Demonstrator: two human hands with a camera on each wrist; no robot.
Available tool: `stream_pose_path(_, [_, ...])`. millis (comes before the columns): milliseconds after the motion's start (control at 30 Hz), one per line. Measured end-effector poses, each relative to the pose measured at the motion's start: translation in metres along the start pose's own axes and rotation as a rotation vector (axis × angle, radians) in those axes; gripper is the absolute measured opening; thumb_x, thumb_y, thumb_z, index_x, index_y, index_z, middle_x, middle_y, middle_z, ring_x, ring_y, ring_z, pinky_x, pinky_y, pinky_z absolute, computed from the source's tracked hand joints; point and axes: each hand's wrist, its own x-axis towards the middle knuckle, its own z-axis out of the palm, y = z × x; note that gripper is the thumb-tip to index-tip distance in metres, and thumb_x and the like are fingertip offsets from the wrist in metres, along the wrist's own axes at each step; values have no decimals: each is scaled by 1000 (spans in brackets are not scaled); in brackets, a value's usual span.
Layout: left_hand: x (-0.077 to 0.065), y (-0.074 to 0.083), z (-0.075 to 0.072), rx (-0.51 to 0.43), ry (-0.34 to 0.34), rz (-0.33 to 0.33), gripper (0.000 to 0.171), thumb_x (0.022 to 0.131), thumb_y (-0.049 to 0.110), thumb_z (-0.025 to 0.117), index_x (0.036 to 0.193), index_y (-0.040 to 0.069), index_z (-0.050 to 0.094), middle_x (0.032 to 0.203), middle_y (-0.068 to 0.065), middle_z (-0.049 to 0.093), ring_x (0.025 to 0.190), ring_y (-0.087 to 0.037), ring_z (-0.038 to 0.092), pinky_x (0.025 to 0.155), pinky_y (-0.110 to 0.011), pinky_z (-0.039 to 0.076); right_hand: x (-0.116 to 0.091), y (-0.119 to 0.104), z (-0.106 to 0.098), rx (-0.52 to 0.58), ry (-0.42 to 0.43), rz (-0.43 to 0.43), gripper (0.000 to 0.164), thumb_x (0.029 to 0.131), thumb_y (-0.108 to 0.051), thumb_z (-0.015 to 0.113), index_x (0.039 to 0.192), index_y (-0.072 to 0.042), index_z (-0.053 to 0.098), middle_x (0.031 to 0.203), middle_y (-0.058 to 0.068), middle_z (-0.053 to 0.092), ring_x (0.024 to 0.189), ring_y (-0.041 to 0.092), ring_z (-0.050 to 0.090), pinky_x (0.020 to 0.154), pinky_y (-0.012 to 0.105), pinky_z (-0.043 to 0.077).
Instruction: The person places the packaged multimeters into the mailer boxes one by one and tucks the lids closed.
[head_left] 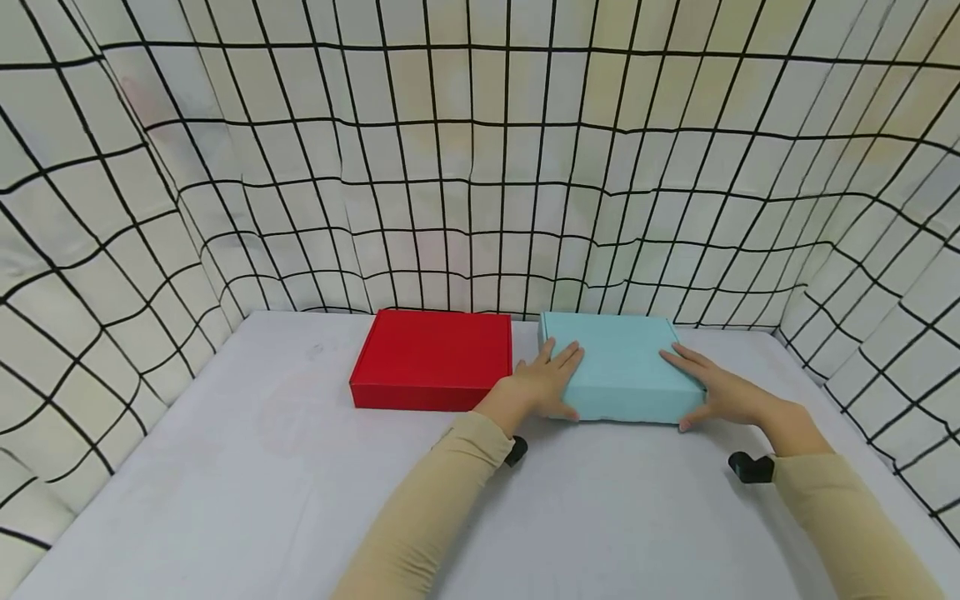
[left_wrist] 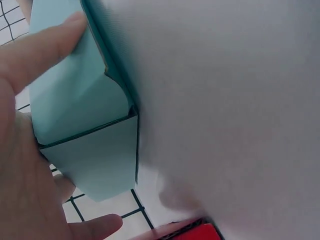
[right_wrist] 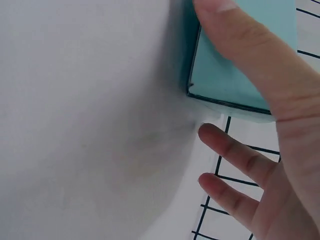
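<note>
A light blue cardboard box (head_left: 622,358) lies flat at the back right of the white table. My left hand (head_left: 542,383) rests on its left end, with straight, spread fingers over the top and the thumb on the front side. In the left wrist view, that thumb (left_wrist: 55,42) lies along the box's front face. At the right end is my right hand (head_left: 723,393), its fingers straight and spread, touching the top edge, with the thumb low at the front corner. Two right fingers (right_wrist: 240,155) stand apart from the box in the right wrist view.
A closed red cardboard box (head_left: 435,358) lies just left of the light blue one, across a narrow gap. White walls with a black grid (head_left: 480,150) rise behind and on both sides of the table (head_left: 247,467).
</note>
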Motion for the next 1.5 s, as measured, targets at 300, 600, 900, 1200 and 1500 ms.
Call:
stream_pose_path(300, [0,5,5,61,38,-27,102,93,46,73,167,18,9,172,4,4,157,-28,1,120,-56,24,3,-1,2,-66,62,19,112,70,-39,95,158,-4,34,162,27,20,138,58,32,103,72,35])
stream_pose_path(600, [-2,10,4,117,34,-44,98,95,38,72,167,17,8,173,3,3,157,-29,2,119,-55,26,5,-2,3,-36,66,28,108,73,-35,94,157,-4,33,160,29,20,136,60,33,102,75,33])
stream_pose_path(900, [-4,11,6,92,34,-39,100,94,29,74,167,17,7,173,2,3,157,-29,1,121,-53,24,6,-4,6,-50,85,31,104,74,-29,93,155,-1,35,155,32,24,128,58,42,98,73,39])
stream_pose_path(1200, [-5,12,9,88,50,-30,96,96,26,73,166,16,9,172,2,5,157,-29,4,121,-49,25,5,-7,8,-44,83,28,99,78,-23,91,154,1,32,152,33,23,124,59,45,96,73,41])
stream_pose_path(1500, [-3,14,6,84,60,-32,96,95,24,74,167,17,9,172,3,6,157,-29,4,121,-47,26,5,-6,9,-47,84,6,94,83,-18,87,155,1,30,152,32,23,128,59,42,100,72,38])
